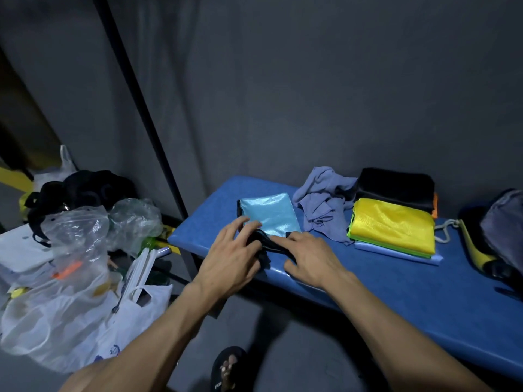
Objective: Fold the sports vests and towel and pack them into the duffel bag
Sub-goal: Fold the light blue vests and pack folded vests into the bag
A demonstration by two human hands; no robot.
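**Hands on the light-blue vest at the bench's near end**

Both hands work the black trim of the folded light-blue vest [268, 215] on the blue bench [396, 292]: the left hand [232, 256] curls round the trim, the right hand [308, 258] presses it with straight fingers. Beyond lie the crumpled grey towel [322, 202] and a stack of folded vests [393, 222]. At far right sits the duffel bag [501, 230], contents unseen. Plastic bags [76, 278] crowd the left.

Both forearms bare up from my fingers [243, 224], no sleeves in view. No rings, watch or bands on my left hand [232, 258] or right hand [311, 258]. Nails short, unpainted as far as I can tell. Well back from my fingers, one foot [227, 369] in a black open-toe slide, toes showing, white lettering on strap, unreadable.
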